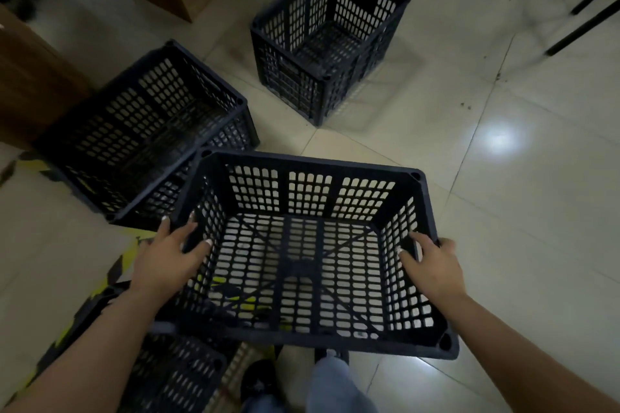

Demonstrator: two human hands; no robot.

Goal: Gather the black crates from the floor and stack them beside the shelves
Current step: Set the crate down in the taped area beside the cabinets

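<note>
I hold a black perforated crate (312,164) up in front of me, above the floor. My left hand (167,255) grips its left wall, fingers over the rim. My right hand (432,261) grips its right wall the same way. A second black crate (144,131) sits on the floor at the left, partly under the held one. A third, taller black crate (322,40) stands on the tiles farther away. Part of another black crate (177,375) shows at the bottom left, below my left arm.
Wooden cabinets (30,84) stand at the left and upper left. Black chair or table legs (583,27) slant at the upper right. Yellow-and-black tape (117,265) marks the floor at the left. My shoe and trouser leg (328,382) are under the held crate. Pale tiles spread to the right.
</note>
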